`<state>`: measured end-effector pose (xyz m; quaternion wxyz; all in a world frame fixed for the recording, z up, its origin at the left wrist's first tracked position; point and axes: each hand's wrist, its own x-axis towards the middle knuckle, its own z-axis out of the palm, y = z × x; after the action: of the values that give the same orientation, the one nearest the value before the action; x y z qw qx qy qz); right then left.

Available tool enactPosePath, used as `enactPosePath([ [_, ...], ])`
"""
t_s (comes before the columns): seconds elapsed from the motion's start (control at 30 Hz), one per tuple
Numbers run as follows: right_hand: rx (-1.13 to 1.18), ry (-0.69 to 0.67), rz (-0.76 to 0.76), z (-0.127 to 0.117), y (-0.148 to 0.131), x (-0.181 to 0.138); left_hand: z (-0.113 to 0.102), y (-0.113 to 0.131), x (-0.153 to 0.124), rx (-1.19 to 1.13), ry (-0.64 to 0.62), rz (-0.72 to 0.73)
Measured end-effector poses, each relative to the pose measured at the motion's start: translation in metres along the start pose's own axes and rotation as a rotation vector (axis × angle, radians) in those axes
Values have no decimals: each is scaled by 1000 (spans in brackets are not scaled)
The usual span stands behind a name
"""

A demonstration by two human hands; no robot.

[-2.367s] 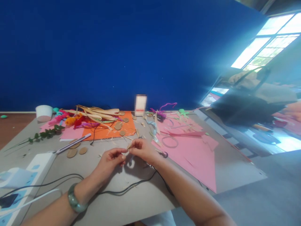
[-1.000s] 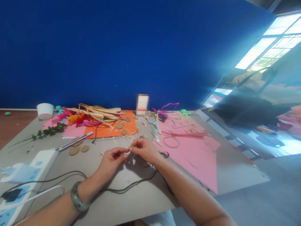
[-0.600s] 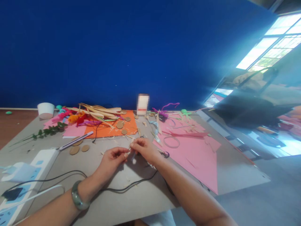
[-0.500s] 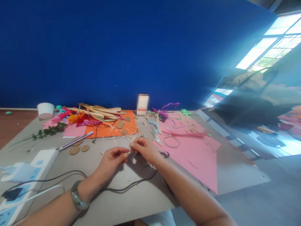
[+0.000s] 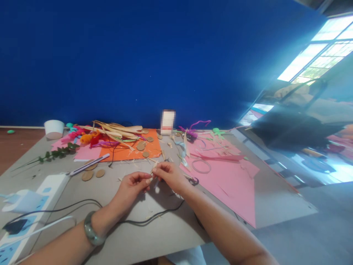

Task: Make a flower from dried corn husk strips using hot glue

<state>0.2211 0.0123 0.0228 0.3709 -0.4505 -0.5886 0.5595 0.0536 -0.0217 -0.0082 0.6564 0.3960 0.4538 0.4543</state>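
My left hand and my right hand meet above the middle of the grey table, fingertips almost touching. Each is closed in a pinch on a thin pale strip that looks like dried husk; most of it is hidden by the fingers. Just below the fingertips shows a small whitish, blurred thing that I cannot make out. A dark curled piece lies beside my right wrist. Past my hands, a bundle of dried husk strips rests on orange paper.
Pink paper sheets with a hair-tie-like ring lie on the right. At left are a power strip, a pen, wooden discs, a leafy sprig and a white cup. A black cable crosses in front.
Hardly anything differs. Both hands keep the same pinch in nearly the same place, and the view has shifted very slightly.
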Motion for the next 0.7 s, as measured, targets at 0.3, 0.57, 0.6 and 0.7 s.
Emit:
enactPosePath([
  [0.3,-6,-4,-1,0,-2,-1,0,0,-1,-13,-17,-15],
  [0.57,-26,-6,17,0,-4,-2,0,4,-2,-25,-17,-54],
  [0.6,-24,-9,17,0,-4,-2,0,5,-2,-30,-14,-52],
  [0.7,-27,-14,13,0,-4,-2,0,5,-1,-43,-13,-42],
])
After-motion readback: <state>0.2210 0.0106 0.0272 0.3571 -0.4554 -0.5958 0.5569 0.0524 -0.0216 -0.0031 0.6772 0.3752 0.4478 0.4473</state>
